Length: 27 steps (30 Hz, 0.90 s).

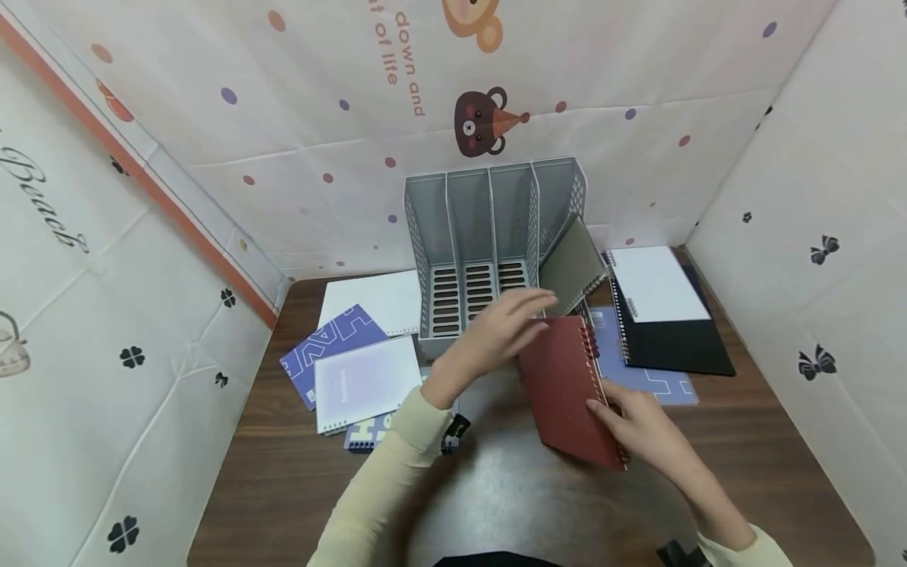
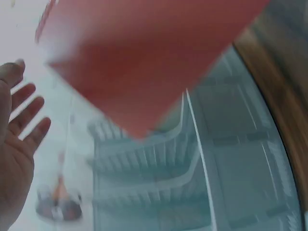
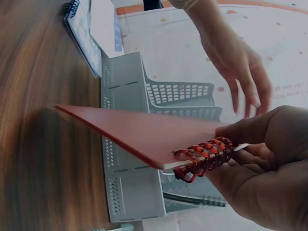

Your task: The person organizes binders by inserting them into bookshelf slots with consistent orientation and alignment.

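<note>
My right hand [image 1: 641, 425] pinches a red spiral notebook [image 1: 563, 390] by its ring-bound edge, thumb on the cover. In the right wrist view, the notebook's red coils [image 3: 207, 156] lie right beside my thumb. Fingers extended, my left hand [image 1: 499, 331] hovers near the notebook's upper end; the left wrist view shows its fingers [image 2: 29, 115] spread and holding nothing. Behind both hands stands a grey file rack [image 1: 439, 344] with several slots. An olive-green spiral notebook [image 1: 577, 264] leans in the rack's rightmost slot.
Left of the rack lie a white notebook [image 1: 372, 299], a purple one [image 1: 333, 346] and a pale lavender one [image 1: 368, 382], overlapping. To the right, a white notebook [image 1: 659, 283] rests on a black spiral notebook [image 1: 673, 345], near a blue one [image 1: 669, 386]. Patterned cloth [image 1: 283, 197] walls surround the table.
</note>
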Available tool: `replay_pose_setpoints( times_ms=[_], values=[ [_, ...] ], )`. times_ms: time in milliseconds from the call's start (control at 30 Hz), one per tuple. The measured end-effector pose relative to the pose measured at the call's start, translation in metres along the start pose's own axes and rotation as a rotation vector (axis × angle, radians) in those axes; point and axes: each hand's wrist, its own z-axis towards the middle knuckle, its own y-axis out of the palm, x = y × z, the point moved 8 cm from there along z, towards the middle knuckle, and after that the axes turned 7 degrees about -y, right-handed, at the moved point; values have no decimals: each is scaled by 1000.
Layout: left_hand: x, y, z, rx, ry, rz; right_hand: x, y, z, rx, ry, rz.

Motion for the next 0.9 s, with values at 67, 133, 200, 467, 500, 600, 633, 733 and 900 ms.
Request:
replay_pose_setpoints(
  times_ms=[67,133,200,467,500,600,633,733,900],
  values=[
    [-27,-14,-14,74,-140,7,1,0,1,20,33,5],
    [-57,-25,-32,141,-312,23,2,0,2,37,59,3],
    [-87,-33,-55,186,-519,30,2,-1,3,50,69,9],
    [-164,-18,-148,124,-1214,-80,-1,-7,6,124,54,80],
    [-168,-11,-154,106,-1243,-112,-1,-8,7,134,51,79],
    [-179,7,-166,80,-1288,-212,-2,-10,10,158,55,95],
    [-181,11,-169,83,-1294,-240,-2,-10,11,164,62,104],
    [-182,19,-176,116,-1302,-292,-3,-9,13,188,69,131],
    [-180,22,-182,198,-1303,-293,-4,-11,16,242,67,156]
  ],
)
